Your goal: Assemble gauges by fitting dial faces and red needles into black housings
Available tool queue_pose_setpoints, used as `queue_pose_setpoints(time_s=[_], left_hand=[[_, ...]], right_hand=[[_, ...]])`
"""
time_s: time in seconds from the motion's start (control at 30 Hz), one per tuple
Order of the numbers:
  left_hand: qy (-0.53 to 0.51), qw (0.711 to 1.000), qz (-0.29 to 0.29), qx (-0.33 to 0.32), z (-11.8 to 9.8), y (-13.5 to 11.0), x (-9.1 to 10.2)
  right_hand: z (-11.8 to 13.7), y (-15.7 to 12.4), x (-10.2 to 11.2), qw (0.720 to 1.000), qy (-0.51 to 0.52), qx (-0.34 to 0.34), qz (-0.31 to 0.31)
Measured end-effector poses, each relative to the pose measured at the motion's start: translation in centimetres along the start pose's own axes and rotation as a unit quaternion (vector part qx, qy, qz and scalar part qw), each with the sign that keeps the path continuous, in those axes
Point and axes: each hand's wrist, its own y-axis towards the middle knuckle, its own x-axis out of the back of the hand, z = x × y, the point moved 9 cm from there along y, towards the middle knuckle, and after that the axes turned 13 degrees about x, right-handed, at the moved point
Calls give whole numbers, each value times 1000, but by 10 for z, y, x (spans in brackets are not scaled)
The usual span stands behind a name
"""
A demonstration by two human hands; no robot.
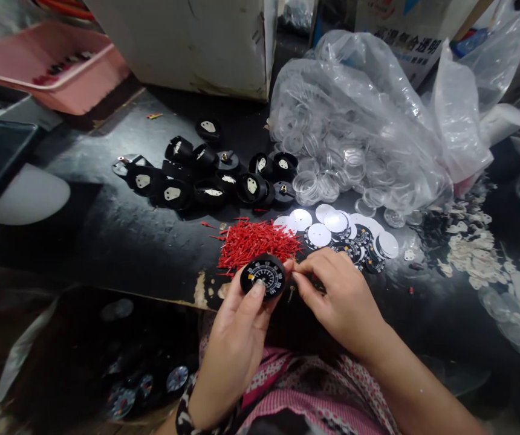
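Observation:
My left hand (237, 338) grips a round black gauge housing (263, 275) with a printed dial face turned up, thumb resting on its lower rim. My right hand (337, 296) is curled beside it, fingertips pinched together right at the gauge's right edge; what they pinch is too small to make out. Just beyond the gauge lies a heap of small red pointers (257, 240). To the right of that, white and printed dial discs (337, 232) are spread on the black table (119, 241).
Several black gauge housings (210, 178) cluster at the table's middle. A clear plastic bag of transparent lenses (355, 133) sits at the back right, white scraps (473, 254) beside it. A pink tray (46, 66) and a white box (196, 42) stand at the back.

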Motion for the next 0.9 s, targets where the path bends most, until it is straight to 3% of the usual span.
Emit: queue_pose_setpoints(time_s=[0.2, 0.4, 0.9], left_hand=[[99, 995, -6, -13, 3, 9, 1], [157, 987, 20, -22, 8, 6, -8], [329, 932, -33, -147, -25, -10, -14]], right_hand=[[4, 1, 2, 991, 132, -33, -14], [2, 3, 1, 993, 93, -63, 25], [6, -7, -9, 988, 117, -96, 14]])
